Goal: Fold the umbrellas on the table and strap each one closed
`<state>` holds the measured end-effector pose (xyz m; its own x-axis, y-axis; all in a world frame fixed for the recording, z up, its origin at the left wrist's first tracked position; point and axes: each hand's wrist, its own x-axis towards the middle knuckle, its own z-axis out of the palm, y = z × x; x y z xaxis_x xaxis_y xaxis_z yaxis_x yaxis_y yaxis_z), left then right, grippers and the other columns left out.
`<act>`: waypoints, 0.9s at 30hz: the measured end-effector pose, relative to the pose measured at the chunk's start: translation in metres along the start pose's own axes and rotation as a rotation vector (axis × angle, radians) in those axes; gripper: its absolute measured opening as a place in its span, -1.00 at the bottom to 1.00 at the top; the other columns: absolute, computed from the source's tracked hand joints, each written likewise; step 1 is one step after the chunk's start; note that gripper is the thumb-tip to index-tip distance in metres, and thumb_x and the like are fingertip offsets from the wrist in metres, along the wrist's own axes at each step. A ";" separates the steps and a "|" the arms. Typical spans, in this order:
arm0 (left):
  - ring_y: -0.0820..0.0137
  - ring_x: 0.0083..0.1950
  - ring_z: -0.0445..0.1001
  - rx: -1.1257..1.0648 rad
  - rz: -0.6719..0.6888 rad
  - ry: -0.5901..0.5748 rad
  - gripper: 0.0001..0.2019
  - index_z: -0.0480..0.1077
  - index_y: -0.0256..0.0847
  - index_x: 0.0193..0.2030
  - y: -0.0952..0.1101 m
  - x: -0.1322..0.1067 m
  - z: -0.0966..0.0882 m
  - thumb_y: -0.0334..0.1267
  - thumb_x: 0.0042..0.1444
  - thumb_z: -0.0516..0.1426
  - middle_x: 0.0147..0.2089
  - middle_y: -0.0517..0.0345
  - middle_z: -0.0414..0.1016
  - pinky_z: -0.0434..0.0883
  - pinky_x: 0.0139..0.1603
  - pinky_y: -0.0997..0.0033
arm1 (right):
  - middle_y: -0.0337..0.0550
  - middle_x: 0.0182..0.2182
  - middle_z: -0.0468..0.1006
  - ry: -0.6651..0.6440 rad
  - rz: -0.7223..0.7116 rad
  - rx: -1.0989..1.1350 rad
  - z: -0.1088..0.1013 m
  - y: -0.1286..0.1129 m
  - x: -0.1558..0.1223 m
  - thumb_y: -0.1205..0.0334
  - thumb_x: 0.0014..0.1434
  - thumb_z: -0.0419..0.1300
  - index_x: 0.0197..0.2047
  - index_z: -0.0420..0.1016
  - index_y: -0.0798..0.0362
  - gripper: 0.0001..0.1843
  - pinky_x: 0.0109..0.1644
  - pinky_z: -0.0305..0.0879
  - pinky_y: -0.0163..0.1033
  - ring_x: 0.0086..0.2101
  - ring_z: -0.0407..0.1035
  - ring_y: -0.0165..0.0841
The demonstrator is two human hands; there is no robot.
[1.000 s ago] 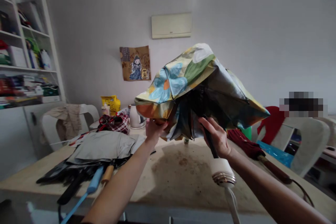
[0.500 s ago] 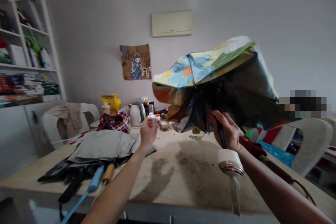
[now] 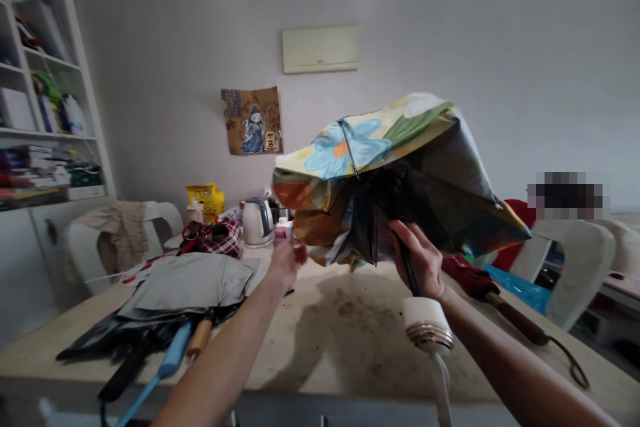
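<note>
Your right hand (image 3: 420, 257) is wrapped round the slim black shaft (image 3: 411, 273) of a half-collapsed fabric umbrella with a yellow, blue and green floral canopy (image 3: 360, 147). Umbrella is up in the air over the pale, stained tabletop (image 3: 325, 353), right of centre, shaft tilted. Below your fist: white cylindrical handle with gold-coloured rings (image 3: 427, 323), a pale strap (image 3: 441, 380) hanging from it and cut off by the bottom edge.

Canopy sags in folds. Its underside is in deep shadow; most ribs and the top of the shaft are hard to make out, and the far side is hidden.

Your left hand (image 3: 287, 257) is blurred, raised just beside the canopy's lower left edge. Fingers look partly curled; you cannot tell from this view whether they pinch anything or touch the fabric. Behind it, a small white-capped container (image 3: 283, 221) is mostly covered.

Left on the table: a folded grey fabric umbrella (image 3: 193, 283), partly covering dark fabric, with blue (image 3: 175, 350) and wooden (image 3: 200, 337) handles poking out. White electric kettle (image 3: 257, 221) behind; the items at its right are partly blocked by the canopy. Right: a dark red folded umbrella (image 3: 467, 277), its upper end hidden by your hand and the canopy. Both your forearms run out of frame.
</note>
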<state>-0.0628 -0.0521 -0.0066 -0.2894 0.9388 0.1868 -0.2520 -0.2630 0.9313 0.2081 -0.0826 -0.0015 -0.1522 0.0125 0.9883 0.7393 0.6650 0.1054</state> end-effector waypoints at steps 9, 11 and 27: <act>0.24 -0.22 0.62 -0.237 -0.521 -0.476 -0.80 0.41 -0.37 -0.25 0.005 -0.028 0.032 -0.28 0.28 0.05 -0.31 -0.18 0.60 0.48 -0.06 0.30 | -0.14 -0.32 0.43 -0.052 -0.111 -0.009 0.002 -0.025 0.002 0.45 0.30 -0.04 0.20 0.29 -0.12 -0.53 -0.38 0.37 -0.35 -0.40 0.43 -0.38; 0.29 -0.23 0.61 -0.275 -0.549 -0.502 -0.81 0.42 -0.39 -0.25 0.008 -0.032 0.040 -0.40 0.27 0.00 -0.33 -0.12 0.60 0.47 -0.07 0.34 | -0.16 -0.34 0.41 -0.043 -0.121 -0.008 0.003 -0.027 0.001 0.47 0.30 -0.05 0.21 0.28 -0.12 -0.51 -0.38 0.36 -0.36 -0.42 0.40 -0.39; 0.47 -0.46 0.47 0.004 -0.450 -0.658 -0.65 0.47 -0.30 -0.29 0.001 -0.035 0.038 0.00 0.03 0.28 -0.37 0.00 0.56 0.32 -0.48 0.54 | -0.10 -0.29 0.42 -0.014 -0.142 -0.020 -0.002 -0.022 -0.006 0.49 0.28 -0.02 0.24 0.26 -0.08 -0.48 -0.39 0.38 -0.35 -0.38 0.41 -0.37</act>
<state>-0.0176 -0.0765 -0.0006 0.4439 0.8939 -0.0625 -0.2111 0.1720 0.9622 0.1939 -0.0986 -0.0100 -0.2655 -0.0705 0.9615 0.7226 0.6457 0.2469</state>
